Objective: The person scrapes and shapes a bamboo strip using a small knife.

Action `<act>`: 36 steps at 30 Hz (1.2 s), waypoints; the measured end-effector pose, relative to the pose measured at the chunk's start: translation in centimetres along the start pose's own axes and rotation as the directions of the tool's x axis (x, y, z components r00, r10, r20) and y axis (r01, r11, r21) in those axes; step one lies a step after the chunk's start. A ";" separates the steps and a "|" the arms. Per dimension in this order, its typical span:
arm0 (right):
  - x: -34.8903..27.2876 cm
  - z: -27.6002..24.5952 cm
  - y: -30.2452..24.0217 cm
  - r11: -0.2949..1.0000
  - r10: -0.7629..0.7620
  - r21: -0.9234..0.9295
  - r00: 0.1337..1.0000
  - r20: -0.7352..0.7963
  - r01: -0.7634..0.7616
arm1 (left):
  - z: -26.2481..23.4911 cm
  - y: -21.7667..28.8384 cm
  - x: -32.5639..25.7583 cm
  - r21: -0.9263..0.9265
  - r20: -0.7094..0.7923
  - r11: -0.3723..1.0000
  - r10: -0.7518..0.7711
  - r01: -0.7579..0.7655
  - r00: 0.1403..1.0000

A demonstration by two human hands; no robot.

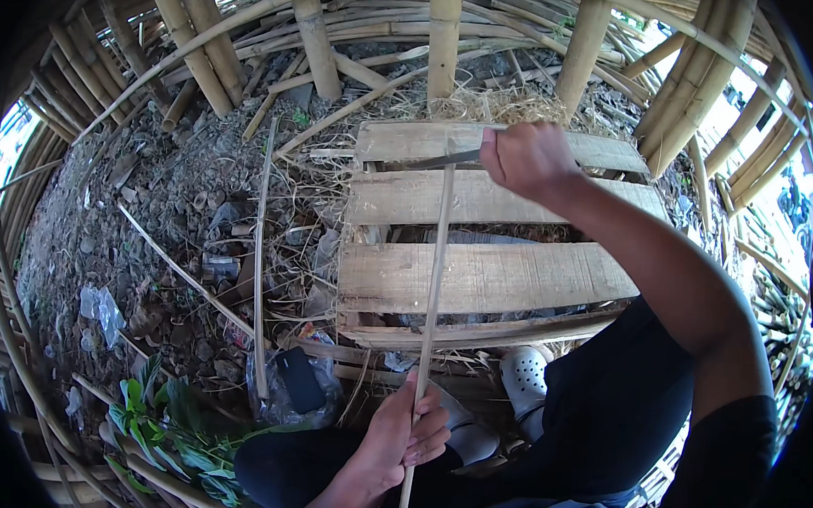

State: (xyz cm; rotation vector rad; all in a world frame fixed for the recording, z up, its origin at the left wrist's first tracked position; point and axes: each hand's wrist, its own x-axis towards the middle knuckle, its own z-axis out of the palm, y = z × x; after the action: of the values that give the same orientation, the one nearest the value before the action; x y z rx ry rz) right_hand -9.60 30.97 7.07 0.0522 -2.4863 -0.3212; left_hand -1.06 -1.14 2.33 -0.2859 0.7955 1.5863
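While a long thin pale bamboo strip (432, 292) is gripped by the closed left hand (397, 437), a dark metal blade (444, 158) is clenched against it in the fisted right hand (526, 157) above a weathered wooden slatted pallet (488, 277).

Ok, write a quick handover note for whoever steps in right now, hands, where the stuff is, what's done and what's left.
Left hand: closed around the lower part of a thin bamboo strip, held near the lap.
Right hand: gripping a knife, its blade laid against the strip's upper end, above the wooden pallet.
Around: the strip runs up from the left hand across the pallet. Loose bamboo slivers and shavings lie on the dirt to the left, bamboo poles stand behind.
Done: cannot tell how much of this strip is shaved.
Left: likely working the blade along the strip, judging by where it sits.
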 end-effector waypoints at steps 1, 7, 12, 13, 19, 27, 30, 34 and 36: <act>-0.5 -0.2 -1.6 0.993 -0.099 -0.058 0.995 0.009 0.100 | 0.1 0.0 -0.3 -0.005 -0.028 1.000 0.016 -0.016 0.999; 1.1 -0.3 3.8 0.907 0.342 -0.302 0.931 0.129 -0.292 | 0.0 -0.1 -0.6 -0.021 0.036 1.000 -0.003 0.004 0.999; 1.7 -4.9 3.6 0.873 0.488 -0.043 0.870 0.071 -0.486 | -0.3 0.7 0.1 -0.014 -0.036 0.998 0.064 -0.064 0.997; 2.1 -6.5 2.5 0.859 0.509 0.023 0.857 0.082 -0.512 | -1.0 0.8 0.5 -0.059 -0.010 0.997 0.054 -0.055 0.998; 4.4 -13.8 1.7 0.830 0.484 0.164 0.835 0.262 -0.533 | -3.4 0.9 1.3 -0.154 0.061 0.986 0.072 -0.062 0.996; 0.6 -3.1 14.2 0.748 0.663 -0.272 0.660 0.355 -0.605 | -3.3 1.3 2.3 -0.179 0.094 0.981 0.086 -0.068 0.992; -0.4 -4.6 14.4 0.711 0.698 -0.264 0.610 0.376 -0.651 | -3.5 1.2 2.2 -0.207 0.092 0.974 0.111 -0.090 0.990; 0.1 -7.4 11.7 0.677 0.651 -0.051 0.566 0.506 -0.734 | -3.3 1.2 2.5 -0.157 0.096 0.983 0.107 -0.091 0.990; -0.3 -6.1 9.1 0.738 0.520 0.097 0.654 0.549 -0.668 | -3.4 1.0 2.6 -0.155 0.107 0.984 0.108 -0.091 0.988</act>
State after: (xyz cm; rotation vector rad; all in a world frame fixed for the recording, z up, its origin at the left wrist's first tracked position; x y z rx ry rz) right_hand -5.38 38.55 13.78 -0.8338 -2.8367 0.3805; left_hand -3.41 -1.24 -1.39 -0.2633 0.6111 1.7441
